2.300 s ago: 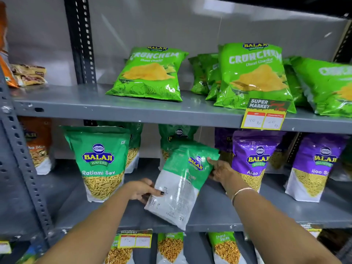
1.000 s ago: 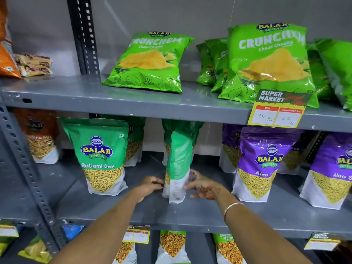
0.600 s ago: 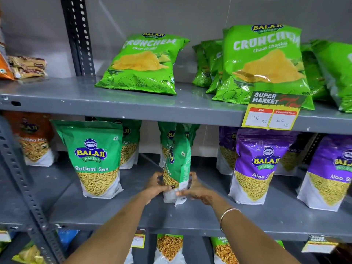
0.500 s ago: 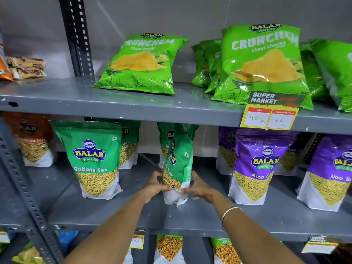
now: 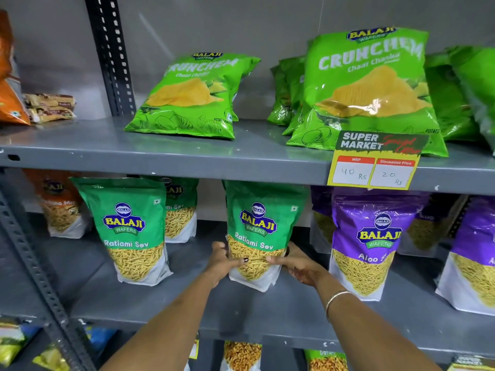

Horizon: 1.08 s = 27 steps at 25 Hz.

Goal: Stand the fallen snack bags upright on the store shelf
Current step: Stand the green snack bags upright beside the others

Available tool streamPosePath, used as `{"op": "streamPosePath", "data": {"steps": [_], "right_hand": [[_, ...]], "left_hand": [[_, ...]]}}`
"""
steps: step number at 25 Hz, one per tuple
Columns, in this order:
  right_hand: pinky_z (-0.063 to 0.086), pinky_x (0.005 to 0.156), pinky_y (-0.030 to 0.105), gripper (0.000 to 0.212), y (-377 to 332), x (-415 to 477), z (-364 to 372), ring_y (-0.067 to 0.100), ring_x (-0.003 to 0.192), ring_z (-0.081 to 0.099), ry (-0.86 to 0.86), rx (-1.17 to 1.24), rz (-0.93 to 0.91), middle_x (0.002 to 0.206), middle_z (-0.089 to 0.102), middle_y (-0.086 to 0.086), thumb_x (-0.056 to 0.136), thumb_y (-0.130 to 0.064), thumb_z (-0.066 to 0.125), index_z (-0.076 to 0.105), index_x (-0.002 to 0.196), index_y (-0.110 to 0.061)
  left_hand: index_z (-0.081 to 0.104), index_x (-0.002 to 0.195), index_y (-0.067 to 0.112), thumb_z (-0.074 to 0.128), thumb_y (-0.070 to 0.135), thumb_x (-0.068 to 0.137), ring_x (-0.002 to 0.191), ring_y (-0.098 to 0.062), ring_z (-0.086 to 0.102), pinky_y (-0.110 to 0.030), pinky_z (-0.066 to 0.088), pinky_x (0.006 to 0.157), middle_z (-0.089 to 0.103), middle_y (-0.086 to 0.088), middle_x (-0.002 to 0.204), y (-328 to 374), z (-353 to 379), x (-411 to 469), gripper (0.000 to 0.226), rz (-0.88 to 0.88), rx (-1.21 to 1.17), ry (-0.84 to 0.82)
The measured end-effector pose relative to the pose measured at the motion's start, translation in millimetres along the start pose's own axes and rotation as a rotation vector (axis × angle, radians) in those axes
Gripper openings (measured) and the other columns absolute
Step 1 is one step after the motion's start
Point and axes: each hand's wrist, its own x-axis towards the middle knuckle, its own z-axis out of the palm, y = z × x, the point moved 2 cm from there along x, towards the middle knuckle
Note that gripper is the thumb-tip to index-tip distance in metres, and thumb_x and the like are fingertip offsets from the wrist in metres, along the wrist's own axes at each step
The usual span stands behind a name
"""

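- Two forearms reach in from the lower edge; the left hand [image 5: 221, 263] and right hand [image 5: 296, 265] clasp the lower sides of a green Ratlami Sev bag [image 5: 261, 231], thumbs laid across its clear window. A thin bangle [image 5: 338, 297] circles the right wrist.
- Held bag: upright, front facing out, its base on the middle shelf [image 5: 241, 309], near the front edge.
- Just left, apart from it, a second Ratlami Sev bag [image 5: 131, 228] stands upright; just right stands a purple Aloo bag [image 5: 371, 242], with another purple bag [image 5: 474, 253] cut off by the right frame edge.
- Behind the front row, more green and purple pouches stand partly hidden; an orange pouch [image 5: 60, 204] at far left shows only part of its label.
- Perforated upright post [image 5: 32, 258] crosses the left foreground and blocks part of the middle shelf.
- Upper shelf [image 5: 187, 153]: a Crunchem bag [image 5: 195, 97] leans back; a larger Crunchem bag [image 5: 369, 87] is partly covered by a yellow price tag [image 5: 373, 167] clipped to the shelf edge.
- Lowest tier: only pouch tops show, their print too small to read.
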Motion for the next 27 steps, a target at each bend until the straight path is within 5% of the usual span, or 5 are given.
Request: {"op": "streamPosePath", "data": {"steps": [9,15,19,22,27], "right_hand": [[0.056,0.069,0.015,0.064,-6,3,0,0.011,0.09,0.066,-0.115,-0.174,0.001,0.113,0.066,0.008,0.058,-0.01,0.085,0.058,0.116,-0.013],[0.06,0.056,0.043,0.024,-17,-12,9,0.03,0.05,0.067,-0.178,-0.57,0.68,0.056,0.065,0.016,0.078,-0.018,0.072,0.061,0.091,-0.001],[0.06,0.064,0.041,0.02,-25,-1,101,0.024,0.06,0.074,-0.327,-0.528,0.725,0.061,0.073,0.011,0.092,-0.023,0.054,0.058,0.081,-0.007],[0.058,0.066,0.033,0.04,-24,17,186,0.01,0.076,0.069,-0.168,-0.546,0.512,0.096,0.074,0.001,0.082,-0.035,0.066,0.056,0.111,-0.009],[0.042,0.105,0.027,0.078,-12,49,284,0.021,0.133,0.041,0.09,-0.371,0.196,0.151,0.033,0.005,0.084,-0.018,0.067,0.023,0.147,-0.006]], "left_hand": [[0.045,0.123,0.004,0.077,0.021,0.067,0.12,-0.03,0.052,-0.04,0.045,0.103,0.053,-0.014,0.131,-11,0,1,0.066,-0.043,0.182,0.054],[0.045,0.103,0.014,0.05,0.037,0.091,0.098,-0.021,0.053,-0.032,0.047,0.082,0.057,-0.01,0.111,-27,-87,-37,0.026,-0.341,0.399,-0.287],[0.053,0.088,0.009,0.045,0.047,0.09,0.1,-0.021,0.054,-0.031,0.048,0.09,0.052,-0.006,0.085,-57,-180,-37,0.039,-0.532,0.451,-0.276],[0.037,0.136,-0.003,0.048,0.038,0.092,0.132,-0.028,0.042,-0.035,0.036,0.109,0.049,-0.018,0.129,-70,-227,-31,0.061,-0.441,0.501,-0.13],[0.049,0.129,-0.005,0.068,-0.001,0.078,0.101,-0.023,0.06,-0.012,0.053,0.07,0.054,-0.021,0.135,-88,-258,6,0.055,-0.001,0.216,-0.063]]}}
